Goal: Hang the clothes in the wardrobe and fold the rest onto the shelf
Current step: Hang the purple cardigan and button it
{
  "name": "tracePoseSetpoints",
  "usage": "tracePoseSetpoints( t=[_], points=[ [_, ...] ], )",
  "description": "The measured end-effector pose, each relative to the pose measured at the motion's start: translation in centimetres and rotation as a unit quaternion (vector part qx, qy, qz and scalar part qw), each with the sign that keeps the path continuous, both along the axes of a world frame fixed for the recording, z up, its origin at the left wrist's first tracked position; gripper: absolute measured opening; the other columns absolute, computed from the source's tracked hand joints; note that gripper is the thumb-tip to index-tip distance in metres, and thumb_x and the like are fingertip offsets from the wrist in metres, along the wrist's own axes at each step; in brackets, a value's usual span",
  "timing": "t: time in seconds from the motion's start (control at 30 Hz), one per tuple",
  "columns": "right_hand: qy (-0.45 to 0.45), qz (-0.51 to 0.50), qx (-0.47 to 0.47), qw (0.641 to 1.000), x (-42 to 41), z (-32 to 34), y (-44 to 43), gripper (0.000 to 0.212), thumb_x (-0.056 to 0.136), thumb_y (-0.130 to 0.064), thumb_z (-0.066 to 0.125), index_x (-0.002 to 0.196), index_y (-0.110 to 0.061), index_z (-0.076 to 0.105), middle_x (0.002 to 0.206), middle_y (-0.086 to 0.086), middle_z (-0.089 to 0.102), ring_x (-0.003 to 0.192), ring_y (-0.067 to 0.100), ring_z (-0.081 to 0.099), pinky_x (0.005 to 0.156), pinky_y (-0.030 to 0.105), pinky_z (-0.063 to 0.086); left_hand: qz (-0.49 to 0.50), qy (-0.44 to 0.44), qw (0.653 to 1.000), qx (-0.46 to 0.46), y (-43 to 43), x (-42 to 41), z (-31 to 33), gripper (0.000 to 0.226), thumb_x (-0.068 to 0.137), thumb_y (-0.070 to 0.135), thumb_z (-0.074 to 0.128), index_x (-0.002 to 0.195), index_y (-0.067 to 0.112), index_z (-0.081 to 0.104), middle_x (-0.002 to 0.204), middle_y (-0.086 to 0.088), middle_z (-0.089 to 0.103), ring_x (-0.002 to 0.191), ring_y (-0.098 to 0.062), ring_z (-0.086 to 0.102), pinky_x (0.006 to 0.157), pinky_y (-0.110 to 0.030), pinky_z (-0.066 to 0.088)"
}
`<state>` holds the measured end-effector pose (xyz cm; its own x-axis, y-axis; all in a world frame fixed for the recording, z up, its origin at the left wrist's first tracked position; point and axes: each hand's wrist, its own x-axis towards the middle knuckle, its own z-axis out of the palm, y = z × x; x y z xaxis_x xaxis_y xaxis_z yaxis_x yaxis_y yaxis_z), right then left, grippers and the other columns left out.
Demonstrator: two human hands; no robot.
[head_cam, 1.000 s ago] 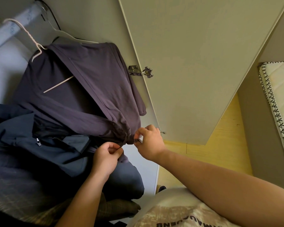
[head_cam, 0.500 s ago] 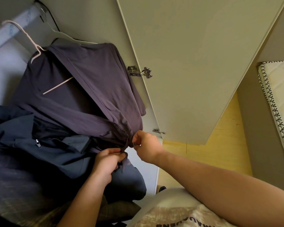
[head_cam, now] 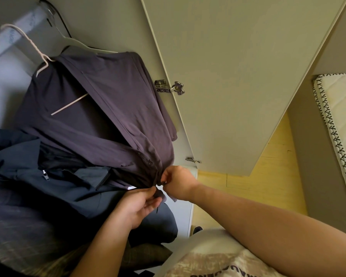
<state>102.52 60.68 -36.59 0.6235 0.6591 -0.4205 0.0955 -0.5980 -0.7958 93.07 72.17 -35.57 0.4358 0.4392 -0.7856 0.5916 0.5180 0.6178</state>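
Both hands pinch the bottom front of the purple shirt (head_cam: 108, 116). The left hand (head_cam: 137, 208) holds one edge, the right hand (head_cam: 178, 182) the other. The shirt hangs on a hanger (head_cam: 69, 104) from the rail (head_cam: 14, 35), next to the open door (head_cam: 238, 76) of the wardrobe (head_cam: 108, 23). I think they are doing up the buttons (head_cam: 149, 162). Line up both edges, push softly, and do not tug the hanger.
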Motion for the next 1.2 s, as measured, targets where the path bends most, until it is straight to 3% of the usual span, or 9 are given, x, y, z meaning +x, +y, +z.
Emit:
tracePoseSetpoints(
  t=[0.13,0.3,0.47,0.7,0.87,1.03,1.2],
  points=[
    [0.009,0.01,-0.007,1.0,-0.02,-0.06,0.06,0.026,0.074,0.004,0.059,0.09,-0.015,0.068,0.086,0.002,0.07,0.084,0.02,0.064,0.059,0.02,0.048,-0.008,-0.008,1.0,0.021,0.05,0.09,-0.02,0.018,0.1,0.007,0.054,0.083,0.006,0.062,0.057,-0.005,0.068,0.067,-0.018,0.06,0.053,-0.021,0.052],
    [0.014,-0.002,0.024,1.0,-0.15,-0.19,-0.04,0.022,0.08,-0.001,0.063,0.086,-0.021,0.068,0.083,-0.004,0.064,0.085,0.018,0.063,0.072,0.025,0.053,-0.041,-0.023,0.992,0.12,0.46,0.13,-0.22,0.013,0.098,0.006,0.057,0.086,0.005,0.063,0.065,-0.006,0.068,0.059,-0.015,0.062,0.052,-0.021,0.052],
    [0.015,-0.007,0.044,0.999,-0.1,-0.08,-0.16,0.022,0.083,-0.003,0.063,0.084,-0.025,0.067,0.079,-0.009,0.062,0.08,0.013,0.059,0.061,0.012,0.041,-0.069,-0.019,0.979,0.19,0.92,0.07,-0.5,0.01,0.097,0.008,0.061,0.09,0.006,0.067,0.067,-0.005,0.07,0.061,-0.015,0.065,0.057,-0.025,0.053],
    [0.029,0.007,0.046,0.998,0.1,-0.15,-0.21,0.017,0.083,-0.006,0.07,0.088,-0.023,0.07,0.075,-0.011,0.061,0.078,0.012,0.06,0.068,0.018,0.048,-0.101,-0.019,0.964,0.245,0.72,0.03,-0.32,0.011,0.096,0.006,0.061,0.088,0.007,0.068,0.064,-0.002,0.07,0.065,-0.018,0.067,0.059,-0.027,0.054],
    [0.021,-0.011,0.048,0.999,-0.06,-0.38,-0.05,0.01,0.087,-0.01,0.069,0.093,-0.014,0.075,0.078,-0.007,0.064,0.08,0.014,0.06,0.072,0.022,0.049,-0.113,-0.027,0.957,0.268,0.45,-0.15,-0.2,0.013,0.093,0.006,0.065,0.083,0.014,0.068,0.076,-0.005,0.07,0.078,-0.019,0.064,0.069,-0.026,0.049],
    [-0.016,-0.018,0.032,0.999,-0.07,-0.2,0.01,0.013,0.087,-0.01,0.064,0.09,-0.014,0.076,0.08,-0.005,0.067,0.075,0.012,0.057,0.059,0.012,0.041,-0.118,-0.017,0.961,0.248,0.23,-0.08,-0.2,0.011,0.094,0.006,0.064,0.085,0.012,0.068,0.085,-0.01,0.073,0.084,-0.02,0.069,0.07,-0.027,0.049],
    [-0.059,-0.008,0.04,0.997,-0.21,0.11,0.07,0.013,0.083,-0.01,0.065,0.087,-0.018,0.076,0.091,-0.003,0.074,0.078,0.011,0.059,0.074,0.02,0.049,-0.125,-0.008,0.948,0.292,0.18,0.23,-0.1,0.015,0.09,0.005,0.069,0.077,0.012,0.07,0.079,-0.007,0.073,0.081,-0.023,0.067,0.076,-0.029,0.05]
  ],
)
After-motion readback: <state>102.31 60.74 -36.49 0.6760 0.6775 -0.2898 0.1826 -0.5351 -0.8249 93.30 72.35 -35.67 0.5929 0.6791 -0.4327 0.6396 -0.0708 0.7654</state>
